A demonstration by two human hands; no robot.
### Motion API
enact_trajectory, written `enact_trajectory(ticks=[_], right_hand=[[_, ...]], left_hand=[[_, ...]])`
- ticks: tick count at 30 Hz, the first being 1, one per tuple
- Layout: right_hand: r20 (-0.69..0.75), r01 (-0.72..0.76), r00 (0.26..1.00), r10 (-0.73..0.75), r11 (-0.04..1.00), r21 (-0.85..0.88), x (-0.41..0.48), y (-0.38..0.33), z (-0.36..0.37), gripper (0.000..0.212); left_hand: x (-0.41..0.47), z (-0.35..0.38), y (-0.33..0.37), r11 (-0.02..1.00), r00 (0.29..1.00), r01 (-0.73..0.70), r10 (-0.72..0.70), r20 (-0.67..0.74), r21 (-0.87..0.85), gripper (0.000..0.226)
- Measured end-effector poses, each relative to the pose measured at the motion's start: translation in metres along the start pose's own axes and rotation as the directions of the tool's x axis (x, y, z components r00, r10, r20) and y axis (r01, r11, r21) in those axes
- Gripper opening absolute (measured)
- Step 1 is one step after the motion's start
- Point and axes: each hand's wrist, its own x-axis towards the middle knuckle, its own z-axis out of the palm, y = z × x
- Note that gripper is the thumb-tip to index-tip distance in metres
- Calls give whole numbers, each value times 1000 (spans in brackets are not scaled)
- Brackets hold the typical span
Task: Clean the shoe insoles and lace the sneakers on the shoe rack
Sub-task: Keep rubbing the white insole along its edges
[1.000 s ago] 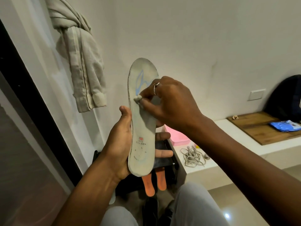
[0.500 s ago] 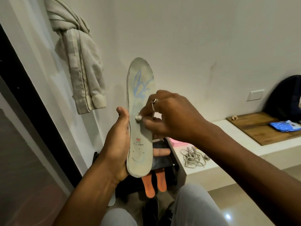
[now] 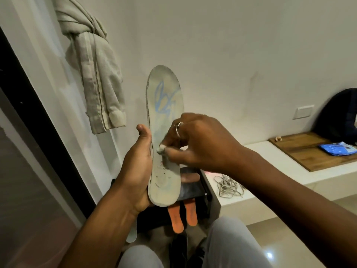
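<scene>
two hands: we see both in the near middle, busy with one insole.
left hand [image 3: 135, 171]: it grips the pale insole [image 3: 164, 105] from its left edge, thumb lying up along the side, fingers wrapped behind, their tips showing past the right edge.
right hand [image 3: 202, 144]: it pinches a small white wad [image 3: 160, 148] between thumb and fingers and presses it on the insole's face, about midway down; a ring [image 3: 178, 128] sits on one finger.
insole: held upright between us and the wall, toe end up, heel end down and near; we see a faded blue mark on the upper half and small print toward the heel.
orange insoles [image 3: 182, 215]: two, side by side, just below the held one, at the black shoe rack [image 3: 191, 190].
laces [image 3: 228, 185]: a loose grey tangle on the white tabletop [image 3: 270, 163], right of the rack.
far right: a wooden board [image 3: 309, 149] lies on the tabletop with a blue packet [image 3: 337, 148] on it; a dark bag [image 3: 338, 113] stands behind.
far left: a beige cloth [image 3: 96, 74] hangs knotted against the wall.
</scene>
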Motion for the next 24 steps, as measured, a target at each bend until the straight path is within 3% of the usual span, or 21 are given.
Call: enact_trajectory(ticks=[2, 4, 5, 9, 12, 15, 17, 19, 21, 24], right_hand=[[-190, -55, 981, 31, 991, -122, 9, 8, 2, 16], [-324, -134, 941, 94, 986, -102, 14, 10, 6, 14], [-324, -134, 939, 113, 990, -42, 14, 9, 9, 14], [-101, 12, 995, 15, 966, 257, -2, -5, 15, 12], [-50, 42, 998, -34, 985, 167, 1, 2, 9, 15], [-152, -67, 985, 76, 995, 68, 11, 10, 2, 16], [-74, -185, 973, 220, 929, 322, 14, 11, -5, 14], [42, -245, 962, 271, 781, 574, 14, 12, -10, 17], [68, -263, 957, 283, 738, 621, 14, 14, -12, 23], [14, -302, 935, 355, 772, 560, 16, 12, -5, 20]], left_hand=[[0, 4, -1, 1000, 1000, 22, -23, 21, 15, 68], [-1, 7, -3, 999, 999, 40, -41, 27, 22, 68], [0, 6, -3, 999, 999, 38, -38, 19, 15, 67], [-2, -1, 3, 998, 999, 34, -35, -26, -47, 74], [-1, -1, 2, 999, 999, 31, -31, -13, -16, 72], [-1, 3, -1, 999, 999, 44, -45, 23, 6, 67], [-2, 5, -1, 998, 998, 56, -56, 20, 4, 68], [-3, 5, 0, 998, 998, 56, -56, 22, 10, 68], [-3, 5, 1, 998, 998, 61, -62, 13, 16, 65], [-2, 5, 0, 998, 998, 66, -66, -3, 15, 63]])
